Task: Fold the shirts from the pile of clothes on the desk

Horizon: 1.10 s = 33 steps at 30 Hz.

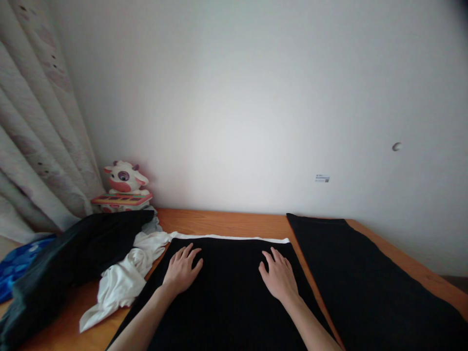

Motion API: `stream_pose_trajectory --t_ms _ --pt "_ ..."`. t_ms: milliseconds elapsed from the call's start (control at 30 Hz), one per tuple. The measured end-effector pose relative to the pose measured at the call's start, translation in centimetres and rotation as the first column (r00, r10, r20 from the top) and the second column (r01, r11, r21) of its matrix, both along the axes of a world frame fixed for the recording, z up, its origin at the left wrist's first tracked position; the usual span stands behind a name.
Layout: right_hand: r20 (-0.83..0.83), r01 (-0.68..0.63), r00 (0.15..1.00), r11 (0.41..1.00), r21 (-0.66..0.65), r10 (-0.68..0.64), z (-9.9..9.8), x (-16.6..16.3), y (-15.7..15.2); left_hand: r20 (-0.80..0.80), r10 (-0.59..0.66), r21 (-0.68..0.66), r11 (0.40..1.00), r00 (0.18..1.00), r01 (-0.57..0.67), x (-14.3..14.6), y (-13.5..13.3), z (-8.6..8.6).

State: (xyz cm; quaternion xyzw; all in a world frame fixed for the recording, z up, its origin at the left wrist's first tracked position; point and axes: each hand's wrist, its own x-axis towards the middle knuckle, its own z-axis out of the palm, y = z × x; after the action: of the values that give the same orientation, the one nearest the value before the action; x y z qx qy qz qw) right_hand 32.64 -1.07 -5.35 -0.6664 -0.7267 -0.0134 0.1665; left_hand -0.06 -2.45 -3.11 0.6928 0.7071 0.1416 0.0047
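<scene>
A black cloth garment lies spread flat on the wooden table, with a white strip showing along its far edge. My left hand rests on the garment's upper left part, palm down, fingers spread. On the upper right part lies my right hand, also palm down with fingers apart. Neither hand grips the fabric. The near end of the garment runs out of view at the bottom.
Right of the garment lies another flat black cloth. To the left are a crumpled white cloth, a dark cloth and a blue patterned cloth. A cow-shaped toy keyboard stands by the curtain and wall.
</scene>
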Motion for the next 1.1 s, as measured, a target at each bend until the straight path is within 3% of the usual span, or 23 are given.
stream_pose_trajectory --t_ms 467,1100 --pt "-0.022 -0.003 1.0 0.998 0.055 0.004 -0.3 0.0 -0.2 0.042 0.039 0.102 0.994 0.998 -0.043 0.3 -0.4 -0.5" --pt "-0.016 0.004 1.0 0.993 0.114 -0.002 -0.9 -0.1 0.0 0.149 0.018 0.099 0.995 0.989 -0.033 -1.2 -0.4 -1.0"
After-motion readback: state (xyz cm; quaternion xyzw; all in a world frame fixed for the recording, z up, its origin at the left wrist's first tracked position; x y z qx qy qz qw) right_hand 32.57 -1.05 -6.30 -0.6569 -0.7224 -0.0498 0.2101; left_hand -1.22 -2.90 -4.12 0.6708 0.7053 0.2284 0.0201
